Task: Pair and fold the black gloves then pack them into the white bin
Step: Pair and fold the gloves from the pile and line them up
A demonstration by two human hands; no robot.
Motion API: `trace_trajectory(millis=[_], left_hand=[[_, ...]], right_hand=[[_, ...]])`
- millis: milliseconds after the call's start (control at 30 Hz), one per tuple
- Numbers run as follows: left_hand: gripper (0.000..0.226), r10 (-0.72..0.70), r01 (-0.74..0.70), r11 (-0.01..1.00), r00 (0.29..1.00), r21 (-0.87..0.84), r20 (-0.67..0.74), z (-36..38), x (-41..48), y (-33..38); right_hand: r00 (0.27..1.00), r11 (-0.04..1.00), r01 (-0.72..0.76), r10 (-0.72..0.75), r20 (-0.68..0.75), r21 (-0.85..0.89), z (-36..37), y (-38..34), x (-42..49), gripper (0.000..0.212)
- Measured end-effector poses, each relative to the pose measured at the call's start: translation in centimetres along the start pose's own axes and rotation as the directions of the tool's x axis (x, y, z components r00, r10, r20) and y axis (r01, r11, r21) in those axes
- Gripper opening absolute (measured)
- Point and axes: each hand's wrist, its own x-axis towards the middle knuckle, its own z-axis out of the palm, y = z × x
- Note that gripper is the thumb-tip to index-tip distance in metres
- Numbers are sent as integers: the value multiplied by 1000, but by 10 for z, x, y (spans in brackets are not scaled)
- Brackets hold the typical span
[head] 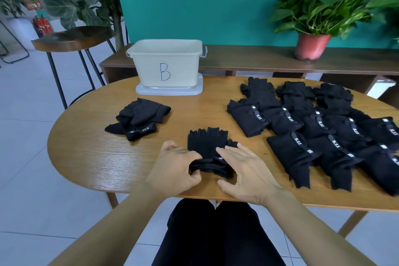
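Slippage is the main worry: glove pair (pixel 205 142) lies at the middle of the near edge of the worktop (pixel 86 153), finger ends toward the far edge, cuff end rolled up toward the person. Left grip (pixel 172 168) is clamped on the roll's left end, fingers curled round it. Right grip (pixel 248 175) is apart, fingers straight and laid flat on the pair's right side. With only one end pinched, the roll will likely spring open or skew if the flat hand lifts early, and the two layers may slide out of line. The bundle sits close to the near edge, so a pull toward the body could drag it off. White bin (pixel 151 67) stands at the far edge, left of centre, well apart, so a loosely held fold could open on the carry. The loose heap (pixel 138 119) near the left edge and the laid-out rows (pixel 302 127) on the right could be snagged in passing.
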Motion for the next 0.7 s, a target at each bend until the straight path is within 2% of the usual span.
trace_trajectory(millis=[67,133,233,267,333,400,467,533,700], left_hand=[[29,-54,53,996,998,-74,-22,-2,-2,1],[36,-89,90,986,996,-139,13,-7,-3,3],[75,-99,150,967,966,-207,237,-17,-6,3],[81,-109,178,960,949,-218,295,-17,-6,1],[68,-149,231,935,944,-268,293,-14,-5,-3],[45,-197,257,909,958,-329,207,-4,0,-9],[35,-254,296,866,955,-402,156,4,9,-13],[34,-330,357,814,933,-458,142,10,20,-15],[48,-461,431,712,882,-553,94,21,47,-19]], right_hand=[[999,1000,-1,1,-54,4,4,2,2,70],[991,1000,-8,11,-134,24,11,5,6,55],[968,992,-44,72,-241,118,15,5,11,35],[961,988,-59,96,-259,144,14,4,13,30],[952,977,-94,144,-271,190,13,3,14,26],[942,968,-140,195,-274,207,11,2,16,24],[913,957,-199,259,-316,209,12,2,20,21],[876,930,-277,347,-336,240,11,2,26,21],[816,848,-430,512,-268,309,11,6,50,31]])
